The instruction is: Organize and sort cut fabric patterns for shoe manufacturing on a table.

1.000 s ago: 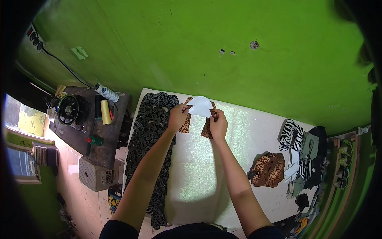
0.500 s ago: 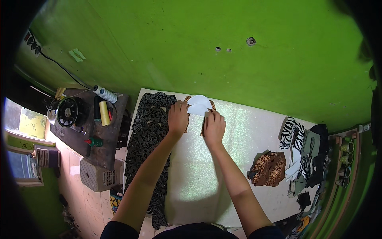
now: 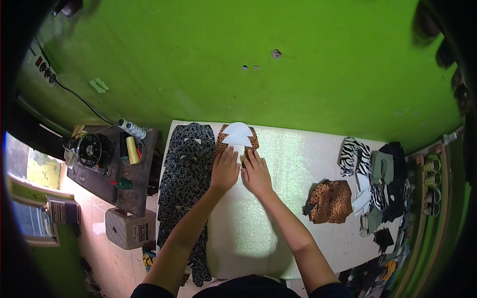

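My left hand (image 3: 226, 170) lies flat with its fingers stretched out, over the lower left part of a leopard-print fabric piece (image 3: 221, 132). Beside it, my right hand (image 3: 256, 172) is also spread flat, its fingertips at the lower right part of the same print. Neither hand holds anything. Just beyond the fingertips, two white half-round pieces (image 3: 237, 141) overlap on the leopard print, one higher than the other. Left of my left hand runs a long spread of black fabric pieces (image 3: 184, 174) with a grey line pattern.
The pale table (image 3: 298, 238) meets a green wall. At right lie a leopard-print pile (image 3: 330, 201), zebra-print pieces (image 3: 355, 156) and grey-green cloth (image 3: 381, 166). Left stands a dark side table (image 3: 107, 186) with thread cones (image 3: 132, 129) and a black wheel (image 3: 90, 149).
Both hands have drawn back toward me from the white half-round pieces and flattened on the print. The lower white piece now shows fully. The view has shifted slightly.
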### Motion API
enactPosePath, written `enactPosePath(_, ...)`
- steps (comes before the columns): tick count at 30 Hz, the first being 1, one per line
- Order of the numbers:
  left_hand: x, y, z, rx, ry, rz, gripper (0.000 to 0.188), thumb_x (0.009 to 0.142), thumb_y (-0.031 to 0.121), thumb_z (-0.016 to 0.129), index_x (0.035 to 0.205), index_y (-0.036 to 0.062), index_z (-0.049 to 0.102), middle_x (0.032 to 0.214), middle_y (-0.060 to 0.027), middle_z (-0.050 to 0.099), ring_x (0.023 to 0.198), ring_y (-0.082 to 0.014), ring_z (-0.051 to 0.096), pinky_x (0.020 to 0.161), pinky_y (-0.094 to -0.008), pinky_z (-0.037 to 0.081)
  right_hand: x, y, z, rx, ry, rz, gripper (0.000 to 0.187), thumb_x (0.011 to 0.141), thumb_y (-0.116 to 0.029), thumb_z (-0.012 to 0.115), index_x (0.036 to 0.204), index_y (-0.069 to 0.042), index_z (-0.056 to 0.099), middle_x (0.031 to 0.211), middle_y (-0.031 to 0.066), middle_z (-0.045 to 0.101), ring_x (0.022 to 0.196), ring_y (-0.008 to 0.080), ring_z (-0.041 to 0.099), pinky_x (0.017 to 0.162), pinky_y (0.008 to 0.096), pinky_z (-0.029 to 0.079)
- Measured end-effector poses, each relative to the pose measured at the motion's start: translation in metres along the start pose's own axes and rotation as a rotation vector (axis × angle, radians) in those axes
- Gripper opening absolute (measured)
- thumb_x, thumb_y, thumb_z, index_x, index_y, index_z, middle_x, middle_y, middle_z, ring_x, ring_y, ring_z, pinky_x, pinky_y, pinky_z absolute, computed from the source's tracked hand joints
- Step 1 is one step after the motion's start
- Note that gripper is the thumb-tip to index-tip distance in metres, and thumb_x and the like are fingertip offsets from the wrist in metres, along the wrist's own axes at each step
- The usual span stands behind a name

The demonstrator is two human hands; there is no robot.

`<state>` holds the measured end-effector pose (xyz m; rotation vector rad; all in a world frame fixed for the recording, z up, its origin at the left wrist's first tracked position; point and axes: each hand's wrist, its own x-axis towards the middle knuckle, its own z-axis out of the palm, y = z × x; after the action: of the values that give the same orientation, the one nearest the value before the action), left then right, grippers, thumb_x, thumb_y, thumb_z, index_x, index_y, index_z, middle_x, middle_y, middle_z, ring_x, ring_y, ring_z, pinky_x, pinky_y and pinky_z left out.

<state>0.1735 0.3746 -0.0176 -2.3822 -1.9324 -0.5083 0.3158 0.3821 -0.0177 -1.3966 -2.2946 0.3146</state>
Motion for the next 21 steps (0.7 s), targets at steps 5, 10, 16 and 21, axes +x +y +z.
enactPosePath(5,-0.031,0.06,-0.006,-0.129,-0.153,0.146,0.034,0.084,0.02,0.05,0.113,0.0042,0.053,0.125,-0.0147,0.047,0.115,-0.028,0.045,0.096,-0.0427,0.033,-0.077,-0.005,-0.04,0.061,0.09,0.076,0.027,0.079,-0.014,0.052,0.105,-0.006,0.057,0.111,0.0149,0.053,0.104,0.03,0.05,0.091,0.0452,0.037)
enactPosePath(10,-0.022,0.129,-0.017,-0.3,-0.257,0.252,0.023,0.082,0.019,0.052,0.098,0.0051,0.059,0.099,-0.0106,0.06,0.091,-0.0271,0.057,0.08,-0.0396,0.043,-0.129,0.024,-0.106,0.134,0.266,0.313,0.016,0.075,-0.008,0.051,0.085,-0.005,0.063,0.082,0.0127,0.061,0.078,0.0298,0.058,0.074,0.0394,0.045)
enactPosePath(16,-0.012,0.211,-0.015,-0.395,-0.286,0.358,0.018,0.081,0.018,0.054,0.094,0.0069,0.058,0.084,-0.0095,0.059,0.079,-0.0269,0.058,0.07,-0.0398,0.045,-0.18,0.126,-0.159,-0.096,0.321,0.477,0.021,0.075,-0.005,0.055,0.096,-0.005,0.059,0.099,0.0128,0.057,0.093,0.0308,0.052,0.082,0.04,0.041)
enactPosePath(21,0.0,0.256,0.006,-0.328,-0.253,0.345,0.023,0.077,0.018,0.057,0.096,0.0049,0.055,0.085,-0.0115,0.056,0.078,-0.0277,0.057,0.067,-0.0391,0.046,-0.178,0.163,-0.181,-0.197,0.187,0.269,0.035,0.072,-0.005,0.058,0.106,-0.01,0.057,0.106,0.0119,0.053,0.1,0.0308,0.049,0.086,0.042,0.039)
